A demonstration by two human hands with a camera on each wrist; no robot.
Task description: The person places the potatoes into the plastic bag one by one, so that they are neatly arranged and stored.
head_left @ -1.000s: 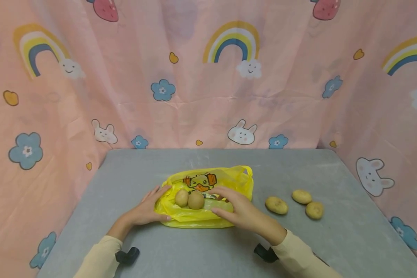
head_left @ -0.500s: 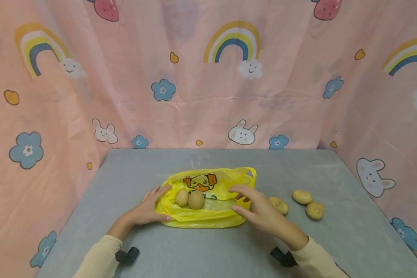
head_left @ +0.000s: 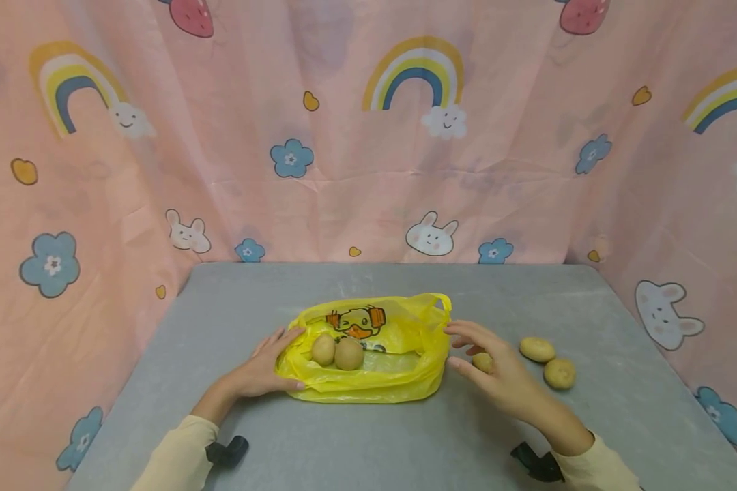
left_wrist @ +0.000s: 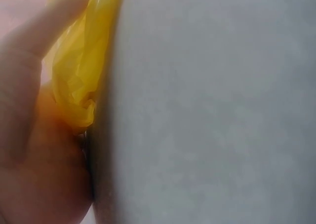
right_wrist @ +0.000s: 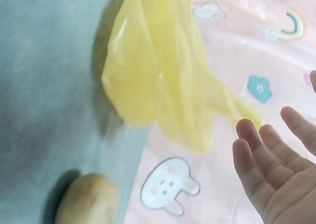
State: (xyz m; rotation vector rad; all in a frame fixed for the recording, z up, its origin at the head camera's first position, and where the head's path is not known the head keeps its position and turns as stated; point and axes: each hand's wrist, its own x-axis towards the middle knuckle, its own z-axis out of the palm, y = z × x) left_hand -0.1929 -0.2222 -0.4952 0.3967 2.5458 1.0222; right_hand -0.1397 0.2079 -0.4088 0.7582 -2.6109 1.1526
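Observation:
A yellow plastic bag (head_left: 381, 390) with a duck print lies on the grey table, its mouth facing up. Two round, brownish potatoes (head_left: 349, 354) sit inside it toward the left. My left hand (head_left: 261, 368) rests against the bag's left end, fingers on the far side and thumb (left_wrist: 29, 36) on the near side. Just beyond the bag's right end, my right hand (head_left: 503, 375) hovers with fingers spread and loosely bent, holding nothing. A potato (head_left: 482, 361) shows between its thumb and fingers in the head view, partly hidden by the hand.
Two more yellowish potatoes, a farther one (head_left: 537, 349) and a nearer one (head_left: 559, 374), lie side by side right of my right hand. A pink printed curtain (head_left: 356, 191) encloses the table (head_left: 344, 443) at the back and sides.
My right hand has moved right, from over the bag's opening to outside its right end, near the closest loose potato. My left hand has stayed on the bag.

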